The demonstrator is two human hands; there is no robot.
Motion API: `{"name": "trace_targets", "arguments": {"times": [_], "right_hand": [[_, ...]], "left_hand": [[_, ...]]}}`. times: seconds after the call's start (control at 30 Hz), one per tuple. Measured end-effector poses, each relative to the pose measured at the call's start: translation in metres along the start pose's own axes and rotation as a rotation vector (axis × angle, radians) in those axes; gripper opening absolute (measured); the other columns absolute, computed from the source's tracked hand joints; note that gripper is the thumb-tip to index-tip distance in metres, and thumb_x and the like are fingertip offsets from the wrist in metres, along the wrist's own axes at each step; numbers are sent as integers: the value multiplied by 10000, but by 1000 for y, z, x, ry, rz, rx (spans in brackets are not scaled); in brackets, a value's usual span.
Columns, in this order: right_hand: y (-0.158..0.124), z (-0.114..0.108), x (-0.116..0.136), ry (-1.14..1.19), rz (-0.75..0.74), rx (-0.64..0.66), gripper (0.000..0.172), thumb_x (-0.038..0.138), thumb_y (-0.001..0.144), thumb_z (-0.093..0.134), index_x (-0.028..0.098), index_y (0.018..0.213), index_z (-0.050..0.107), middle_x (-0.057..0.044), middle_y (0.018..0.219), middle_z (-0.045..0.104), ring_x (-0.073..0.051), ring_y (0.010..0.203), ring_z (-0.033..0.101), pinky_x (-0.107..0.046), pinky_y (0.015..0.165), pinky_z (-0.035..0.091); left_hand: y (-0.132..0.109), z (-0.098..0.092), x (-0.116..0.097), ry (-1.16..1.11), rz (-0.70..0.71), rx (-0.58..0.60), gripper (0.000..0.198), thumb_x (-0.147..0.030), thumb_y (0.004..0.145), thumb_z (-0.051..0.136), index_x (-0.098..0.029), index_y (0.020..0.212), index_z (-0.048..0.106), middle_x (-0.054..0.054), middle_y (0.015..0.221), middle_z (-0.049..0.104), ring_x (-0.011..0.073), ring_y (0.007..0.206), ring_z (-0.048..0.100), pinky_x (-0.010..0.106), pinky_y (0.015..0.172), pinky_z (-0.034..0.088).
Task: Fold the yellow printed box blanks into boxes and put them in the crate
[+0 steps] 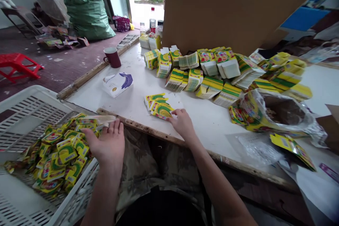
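Observation:
My left hand (108, 143) is palm up with its fingers stretched out, at the near rim of a white plastic basket (25, 100). Small yellow-and-green packets (66, 150) lie heaped in that basket. Just past my left fingertips is a clear plastic piece (97, 119). On the white table (212, 123), my right hand (182, 123) pinches the edge of a flat yellow carton (161, 109), top of a small fanned stack. White flaps of the stack show beyond my fingers.
Rows of bundled flat cartons (208, 86) stand across the table. A plastic-lined box (275, 113) is at the right. Left of the stack are a white-and-purple box (118, 84) and a maroon mug (112, 57). A large cardboard sheet (225, 7) rises behind.

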State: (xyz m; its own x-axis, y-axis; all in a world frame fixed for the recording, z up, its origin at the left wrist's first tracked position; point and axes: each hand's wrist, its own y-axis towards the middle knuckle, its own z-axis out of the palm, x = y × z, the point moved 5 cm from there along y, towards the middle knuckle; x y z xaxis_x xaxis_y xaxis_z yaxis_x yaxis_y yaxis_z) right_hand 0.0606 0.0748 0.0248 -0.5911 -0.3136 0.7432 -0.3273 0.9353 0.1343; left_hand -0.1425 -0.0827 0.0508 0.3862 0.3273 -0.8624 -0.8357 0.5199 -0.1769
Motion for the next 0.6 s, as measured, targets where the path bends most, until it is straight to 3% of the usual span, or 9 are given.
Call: {"name": "trace_targets", "arguments": {"times": [0.1, 0.23, 0.33, 0.4, 0.47, 0.53, 0.6], "right_hand": [[9, 9, -5, -54, -3, -19, 223, 223, 677, 762, 189, 742, 552, -100, 874, 614, -265, 892, 575, -437, 846, 458], [1, 8, 3, -25, -15, -10, 212, 308, 764, 682, 215, 734, 494, -29, 739, 582, -206, 737, 554, -360, 732, 461], [-15, -3, 18, 76, -28, 71, 233, 385, 808, 644, 219, 767, 485, 22, 651, 554, -152, 591, 515, -281, 587, 431], [-30, -4, 34, 228, -47, 230, 267, 389, 776, 691, 216, 770, 488, 40, 653, 545, -127, 571, 489, -246, 538, 398], [-47, 1, 50, 454, -46, 425, 300, 383, 745, 733, 210, 748, 488, 50, 658, 516, -110, 576, 456, -230, 528, 376], [-64, 10, 62, 704, -5, 541, 353, 416, 715, 768, 209, 754, 485, 55, 672, 493, -105, 593, 445, -225, 538, 379], [-74, 18, 66, 873, 50, 530, 426, 449, 660, 813, 211, 799, 488, 46, 727, 509, -110, 638, 473, -229, 576, 412]], "left_hand": [[-10, 5, 27, -53, -256, 10, 377, -536, 818, 578, -209, 1006, 561, 140, 1272, 567, 219, 1208, 564, 392, 1065, 430], [-36, 23, 60, -57, -381, 190, 361, -429, 831, 635, -170, 1071, 564, 146, 1220, 601, 210, 1132, 605, 392, 1033, 456], [-44, 34, 65, -67, -323, 289, 480, -464, 769, 715, -197, 1133, 550, 123, 1289, 566, 211, 1212, 552, 352, 1031, 448], [-46, 44, 57, -117, -240, 371, 531, -480, 727, 746, -218, 1146, 550, 100, 1270, 580, 217, 1197, 558, 342, 1005, 463], [-47, 54, 47, -163, -173, 420, 479, -514, 739, 709, -212, 1087, 577, 85, 1126, 638, 222, 1080, 616, 351, 942, 499], [-45, 58, 39, -182, -123, 390, 385, -554, 795, 609, -206, 959, 591, 42, 888, 636, 188, 884, 640, 332, 848, 525], [-42, 55, 35, -159, -72, 291, 357, -573, 847, 515, -218, 840, 550, -12, 711, 528, 137, 701, 578, 281, 735, 521]]}}
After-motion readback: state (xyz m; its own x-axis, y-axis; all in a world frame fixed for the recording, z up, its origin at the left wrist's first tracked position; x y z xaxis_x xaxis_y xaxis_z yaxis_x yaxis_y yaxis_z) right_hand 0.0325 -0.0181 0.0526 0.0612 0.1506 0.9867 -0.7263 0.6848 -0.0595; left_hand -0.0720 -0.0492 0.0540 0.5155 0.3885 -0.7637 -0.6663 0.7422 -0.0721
